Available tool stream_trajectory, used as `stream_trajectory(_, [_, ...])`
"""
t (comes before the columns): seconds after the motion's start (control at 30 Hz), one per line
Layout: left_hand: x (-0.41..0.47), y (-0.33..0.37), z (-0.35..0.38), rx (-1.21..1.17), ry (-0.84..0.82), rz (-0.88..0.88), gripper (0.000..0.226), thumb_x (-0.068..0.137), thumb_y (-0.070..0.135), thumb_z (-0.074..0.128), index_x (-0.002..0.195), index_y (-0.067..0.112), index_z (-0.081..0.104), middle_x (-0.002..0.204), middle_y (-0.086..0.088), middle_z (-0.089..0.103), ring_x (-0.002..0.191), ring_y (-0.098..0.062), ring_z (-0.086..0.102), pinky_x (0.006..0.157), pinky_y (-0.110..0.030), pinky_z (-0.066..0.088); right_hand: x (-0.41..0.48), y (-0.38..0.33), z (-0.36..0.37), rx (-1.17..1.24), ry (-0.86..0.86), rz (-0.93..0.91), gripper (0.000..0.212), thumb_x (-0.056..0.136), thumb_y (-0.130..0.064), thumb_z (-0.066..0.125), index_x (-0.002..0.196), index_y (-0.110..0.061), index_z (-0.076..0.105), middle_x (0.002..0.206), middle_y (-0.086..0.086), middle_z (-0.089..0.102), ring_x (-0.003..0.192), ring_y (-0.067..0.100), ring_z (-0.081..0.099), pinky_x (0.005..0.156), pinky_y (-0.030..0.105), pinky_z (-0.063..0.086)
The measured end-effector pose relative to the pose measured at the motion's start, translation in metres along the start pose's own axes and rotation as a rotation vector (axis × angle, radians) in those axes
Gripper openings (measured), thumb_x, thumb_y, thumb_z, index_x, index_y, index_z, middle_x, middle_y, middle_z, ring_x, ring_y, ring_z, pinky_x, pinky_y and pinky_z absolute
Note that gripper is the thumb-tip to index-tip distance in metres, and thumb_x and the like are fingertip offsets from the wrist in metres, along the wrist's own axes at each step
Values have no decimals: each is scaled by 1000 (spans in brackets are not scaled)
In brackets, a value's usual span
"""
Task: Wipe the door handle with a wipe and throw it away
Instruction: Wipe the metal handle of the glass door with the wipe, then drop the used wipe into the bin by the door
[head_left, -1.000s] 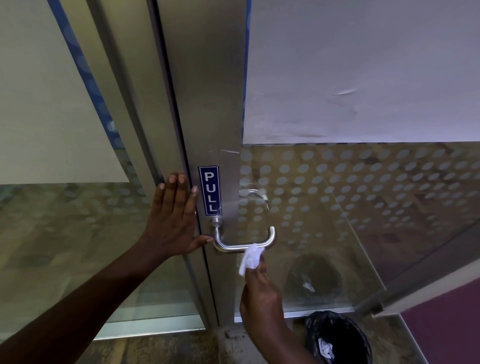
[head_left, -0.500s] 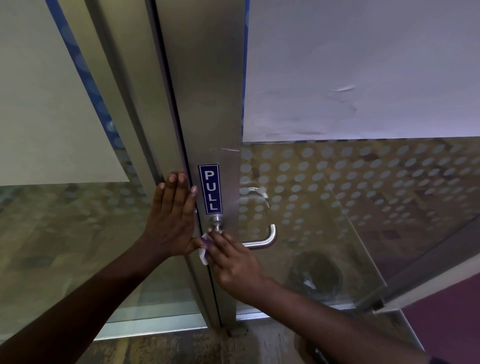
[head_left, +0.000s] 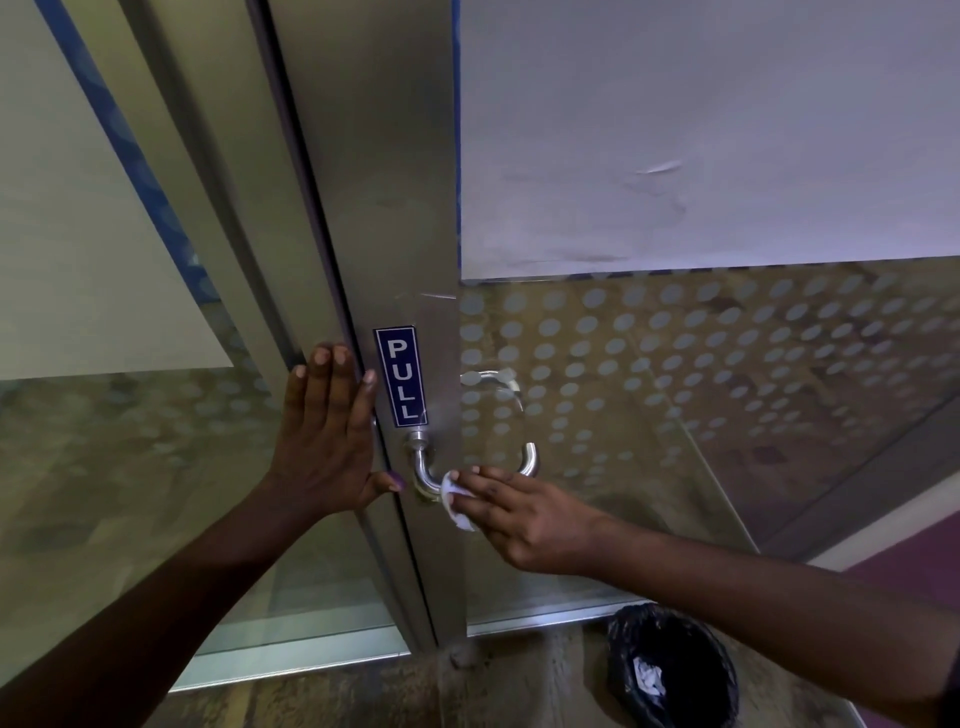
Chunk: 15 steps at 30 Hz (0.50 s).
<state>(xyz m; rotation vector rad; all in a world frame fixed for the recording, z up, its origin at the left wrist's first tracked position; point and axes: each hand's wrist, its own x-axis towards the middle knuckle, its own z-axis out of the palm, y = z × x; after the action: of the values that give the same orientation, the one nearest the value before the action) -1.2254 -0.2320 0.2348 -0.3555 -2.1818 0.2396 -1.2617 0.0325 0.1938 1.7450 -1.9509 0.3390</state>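
Note:
A silver U-shaped door handle (head_left: 422, 467) sticks out of the steel door stile below a blue PULL sign (head_left: 401, 376). My right hand (head_left: 511, 512) presses a crumpled white wipe (head_left: 453, 501) against the handle's horizontal bar, covering its middle; the bar's curved right end (head_left: 530, 460) shows past my fingers. My left hand (head_left: 324, 436) lies flat, fingers together, against the door's edge just left of the handle. A bin with a black liner (head_left: 675, 670) stands on the floor at the lower right, with white paper inside.
The glass door panel (head_left: 675, 374) right of the stile has a dotted film and a white sheet above. A second handle (head_left: 498, 384) shows through the glass. A fixed glass pane (head_left: 104, 441) is on the left.
My right hand came up from below the handle, went to its base by the stile, then slid right along the bar with the wipe. My left hand stayed put.

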Motion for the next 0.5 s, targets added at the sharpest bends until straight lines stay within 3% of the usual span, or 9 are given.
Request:
stream_trajectory(0.23, [-6, 22, 4, -52, -35, 34, 96, 88, 77, 6, 153, 6, 9, 161, -23, -9, 147, -46, -5, 119, -57, -2, -37, 10, -19, -112, 21, 219, 27, 91, -6, 57, 115, 6, 63, 123, 19, 63, 121, 32, 55, 100, 41, 47])
stream_trajectory(0.3, [-10, 41, 8, -93, -66, 61, 97, 88, 77, 7, 153, 5, 12, 161, -24, -7, 147, -46, -3, 120, -56, -2, -49, 8, -27, -223, 16, 274, 22, 92, -6, 52, 101, 3, 70, 116, 19, 67, 110, 33, 62, 86, 39, 55])
stream_trajectory(0.4, [-16, 78, 13, -168, -105, 131, 96, 88, 78, 13, 148, 3, 20, 160, -25, -4, 147, -46, 0, 120, -56, 1, -64, 2, -40, -256, -22, 489, 38, 93, -4, 36, 90, -4, 73, 107, 15, 71, 96, 28, 68, 58, 31, 58])
stream_trajectory(0.5, [-17, 118, 19, -210, -119, 204, 92, 88, 73, 31, 146, 2, 22, 160, -27, -2, 147, -46, 2, 120, -55, 2, -83, -9, -47, -102, -42, 785, 42, 64, -1, 43, 90, -13, 74, 101, 8, 73, 82, 25, 68, 52, 28, 56])
